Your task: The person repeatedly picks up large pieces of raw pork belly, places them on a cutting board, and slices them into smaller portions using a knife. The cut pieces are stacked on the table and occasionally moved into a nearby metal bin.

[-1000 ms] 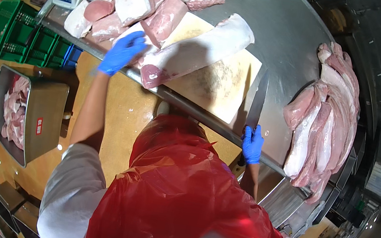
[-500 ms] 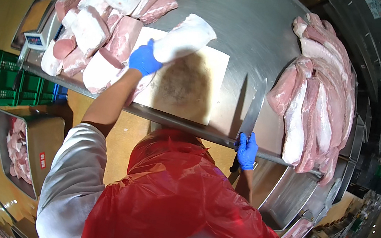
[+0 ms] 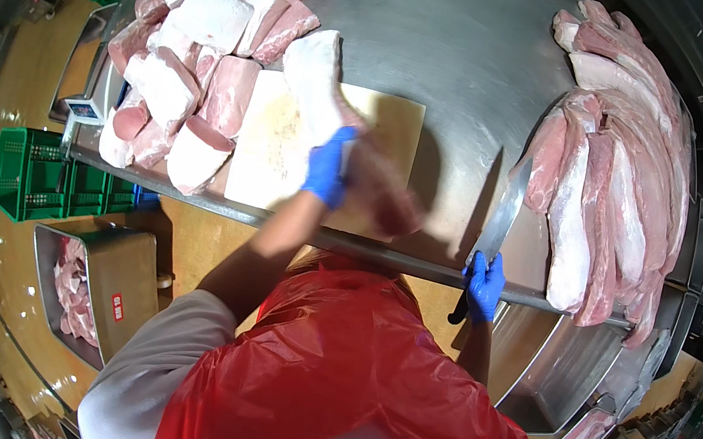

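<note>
Meat strip (image 3: 370, 162) slants from far left to near right, left grip (image 3: 329, 167) holding its middle, right grip (image 3: 483, 286) a knife (image 3: 503, 212).

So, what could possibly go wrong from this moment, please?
The long piece of meat, held around its middle by the left hand, might slip, since its pink end is near the front edge of the table. The knife in the right hand points close to the meat strips, so it might nick one.
</note>
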Motion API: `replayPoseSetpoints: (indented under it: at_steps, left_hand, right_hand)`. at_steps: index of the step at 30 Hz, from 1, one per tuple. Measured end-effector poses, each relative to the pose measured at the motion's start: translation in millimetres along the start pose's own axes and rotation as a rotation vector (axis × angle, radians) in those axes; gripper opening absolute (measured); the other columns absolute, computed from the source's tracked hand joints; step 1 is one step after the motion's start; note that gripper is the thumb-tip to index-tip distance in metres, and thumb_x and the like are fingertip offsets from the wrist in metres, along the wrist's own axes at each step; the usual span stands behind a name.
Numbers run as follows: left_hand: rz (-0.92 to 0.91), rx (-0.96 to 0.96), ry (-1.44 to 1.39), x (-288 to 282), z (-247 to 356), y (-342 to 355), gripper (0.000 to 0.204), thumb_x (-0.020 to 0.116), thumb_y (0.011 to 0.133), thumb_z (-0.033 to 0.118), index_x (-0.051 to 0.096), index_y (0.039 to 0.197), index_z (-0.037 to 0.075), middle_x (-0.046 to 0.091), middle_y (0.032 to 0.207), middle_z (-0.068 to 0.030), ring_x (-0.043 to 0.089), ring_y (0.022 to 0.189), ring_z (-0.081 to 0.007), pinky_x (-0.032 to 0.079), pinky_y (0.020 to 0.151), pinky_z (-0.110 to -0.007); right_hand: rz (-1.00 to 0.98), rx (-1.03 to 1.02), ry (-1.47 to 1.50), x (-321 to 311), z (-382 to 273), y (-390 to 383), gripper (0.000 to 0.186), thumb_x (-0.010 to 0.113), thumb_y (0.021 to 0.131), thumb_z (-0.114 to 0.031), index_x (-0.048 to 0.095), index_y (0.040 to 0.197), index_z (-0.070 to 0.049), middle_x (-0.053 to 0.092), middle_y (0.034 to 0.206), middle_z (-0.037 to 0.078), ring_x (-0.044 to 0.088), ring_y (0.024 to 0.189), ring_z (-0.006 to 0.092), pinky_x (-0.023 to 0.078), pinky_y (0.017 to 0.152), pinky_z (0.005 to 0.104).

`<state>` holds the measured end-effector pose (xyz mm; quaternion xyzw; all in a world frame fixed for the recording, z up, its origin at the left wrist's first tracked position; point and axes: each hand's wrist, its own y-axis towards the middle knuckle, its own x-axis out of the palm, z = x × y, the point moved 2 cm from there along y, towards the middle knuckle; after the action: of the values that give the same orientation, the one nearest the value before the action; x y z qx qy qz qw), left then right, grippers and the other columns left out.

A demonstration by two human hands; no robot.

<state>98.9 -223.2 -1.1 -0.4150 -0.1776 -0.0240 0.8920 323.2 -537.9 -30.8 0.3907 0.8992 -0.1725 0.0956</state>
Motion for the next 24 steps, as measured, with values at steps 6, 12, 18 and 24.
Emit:
replayPoseSetpoints:
  at_steps: [6, 12, 18, 24]
  left_hand:
    - [-0.471, 1.22, 1.089, 56, 30, 27, 0.041, 0.072, 0.082, 0.018, 0.065, 0.118, 0.001, 0.068, 0.104, -0.0196, 0.065, 0.094, -0.0345, 0.052, 0.088, -0.043]
    - [0.08, 0.945, 1.457, -12, 203, 241, 0.087, 0.065, 0.078, 0.07, 0.067, 0.117, -0.008, 0.07, 0.118, -0.0256, 0.066, 0.113, -0.0404, 0.051, 0.099, -0.046]
    - [-0.518, -0.135, 0.571, 65, 134, 239, 0.05, 0.081, 0.083, 0.041, 0.07, 0.114, 0.004, 0.073, 0.106, -0.0127, 0.072, 0.091, -0.0251, 0.06, 0.079, -0.038]
    - [-0.435, 0.05, 0.578, 86, 110, 240, 0.05, 0.083, 0.074, 0.011, 0.064, 0.119, 0.0, 0.07, 0.099, -0.0076, 0.07, 0.083, -0.0244, 0.058, 0.074, -0.039]
  right_hand:
    - [0.061, -0.029, -0.021, -5, -32, 31, 0.018, 0.056, 0.105, -0.025, 0.054, 0.105, -0.008, 0.056, 0.07, 0.0, 0.051, 0.054, 0.0063, 0.04, 0.047, 0.0231]
    - [0.096, -0.05, -0.082, -2, -51, 17, 0.021, 0.057, 0.105, -0.025, 0.056, 0.099, -0.005, 0.058, 0.065, 0.002, 0.053, 0.052, 0.0078, 0.043, 0.048, 0.0256]
    - [0.195, 0.089, -0.078, -19, -3, -55, 0.02, 0.057, 0.104, -0.023, 0.055, 0.104, -0.004, 0.062, 0.07, 0.003, 0.058, 0.055, 0.0097, 0.046, 0.048, 0.0268]
    - [0.22, 0.145, -0.035, -14, -1, -68, 0.022, 0.058, 0.103, -0.024, 0.056, 0.108, -0.003, 0.063, 0.073, 0.003, 0.059, 0.055, 0.0099, 0.048, 0.048, 0.0271]
